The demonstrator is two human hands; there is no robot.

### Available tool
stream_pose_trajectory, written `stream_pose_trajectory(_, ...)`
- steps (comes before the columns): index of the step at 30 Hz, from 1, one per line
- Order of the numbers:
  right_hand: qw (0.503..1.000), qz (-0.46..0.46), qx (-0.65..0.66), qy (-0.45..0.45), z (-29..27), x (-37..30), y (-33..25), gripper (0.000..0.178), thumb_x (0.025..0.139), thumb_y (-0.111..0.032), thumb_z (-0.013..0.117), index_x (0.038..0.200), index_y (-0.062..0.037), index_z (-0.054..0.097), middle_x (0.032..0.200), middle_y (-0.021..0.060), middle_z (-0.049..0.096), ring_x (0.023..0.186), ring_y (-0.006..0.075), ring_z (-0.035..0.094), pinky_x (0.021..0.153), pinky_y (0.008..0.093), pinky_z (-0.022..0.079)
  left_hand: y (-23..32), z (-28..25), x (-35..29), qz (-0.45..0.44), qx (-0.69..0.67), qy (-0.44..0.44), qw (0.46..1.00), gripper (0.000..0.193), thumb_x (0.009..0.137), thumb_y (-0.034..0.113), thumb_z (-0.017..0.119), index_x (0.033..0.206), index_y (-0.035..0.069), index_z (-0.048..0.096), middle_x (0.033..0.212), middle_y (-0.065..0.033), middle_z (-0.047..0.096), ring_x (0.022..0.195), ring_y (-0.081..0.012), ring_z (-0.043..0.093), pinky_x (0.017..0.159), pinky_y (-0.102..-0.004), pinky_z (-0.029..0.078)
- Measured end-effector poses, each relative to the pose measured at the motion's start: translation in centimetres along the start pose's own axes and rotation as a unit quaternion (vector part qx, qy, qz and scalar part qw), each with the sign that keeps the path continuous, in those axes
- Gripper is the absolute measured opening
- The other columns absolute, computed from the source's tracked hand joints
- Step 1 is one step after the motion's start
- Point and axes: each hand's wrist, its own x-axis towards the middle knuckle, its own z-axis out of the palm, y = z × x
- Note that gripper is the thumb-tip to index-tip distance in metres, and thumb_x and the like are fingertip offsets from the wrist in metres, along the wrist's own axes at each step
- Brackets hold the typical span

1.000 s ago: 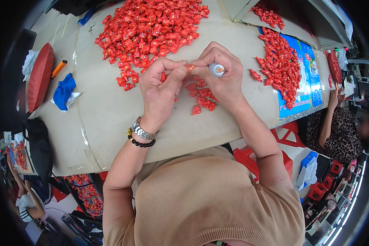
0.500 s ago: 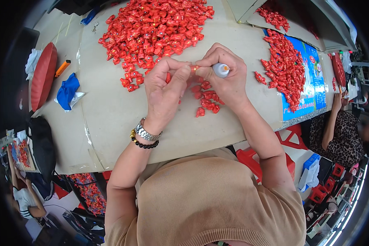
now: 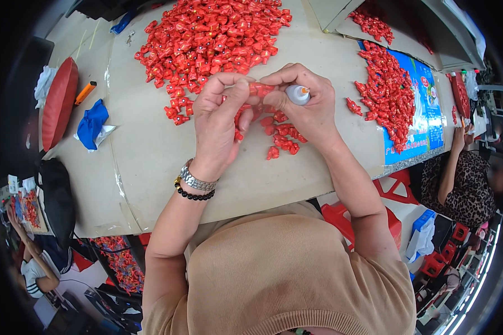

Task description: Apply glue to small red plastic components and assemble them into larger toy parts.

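Observation:
My left hand [image 3: 215,123] is closed, pinching a small red plastic piece [image 3: 259,89] between thumb and forefinger. More red bits show inside its curled fingers, partly hidden. My right hand [image 3: 310,111] is curled around a small white squeeze bottle [image 3: 298,96] with an orange tip that points toward me. Its thumb and fingertip also meet the right end of the red piece, so both hands touch it. Under the hands lies a small cluster of red pieces [image 3: 285,138] on the table.
A big heap of red pieces [image 3: 212,42] covers the far table [image 3: 151,184]. Another pile [image 3: 391,95] rests on a blue printed sheet [image 3: 425,106] at right, beside a grey metal box [image 3: 458,39]. At left are a red bowl [image 3: 59,105], an orange cutter [image 3: 85,92] and blue cloth [image 3: 93,124].
My left hand has turned slightly and drawn a little left. More of the red piece shows between my fingertips. The right hand and bottle have shifted only slightly.

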Motion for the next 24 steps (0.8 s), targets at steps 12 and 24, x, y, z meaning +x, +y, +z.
stream_pose_trajectory(12,0.999,-0.037,0.015,0.009,1.1,-0.7,1.0,0.014,0.073,0.004,0.074,0.08,0.0015,0.062,0.074,0.0087,0.064,0.063,0.0128,0.062,0.055,0.0256,0.05,-0.8,-0.3,-0.2,0.014,-0.016,0.009,1.0,0.013,0.095,0.015,0.056,0.089,0.004,0.058,0.077,-0.0085,0.067,0.043,-0.0034,0.038,0.038,-0.0188,0.026)
stream_pose_trajectory(24,0.993,0.086,0.075,0.023,0.7,-0.4,-0.7,0.006,0.082,0.002,0.068,0.085,0.0014,0.063,0.076,0.0061,0.066,0.068,0.0101,0.065,0.058,0.0228,0.052,-0.6,-0.2,-0.4,0.037,0.029,-0.004,0.999,0.016,0.096,0.017,0.054,0.098,0.001,0.06,0.079,-0.0073,0.066,0.045,-0.0031,0.039,0.04,-0.0183,0.028)
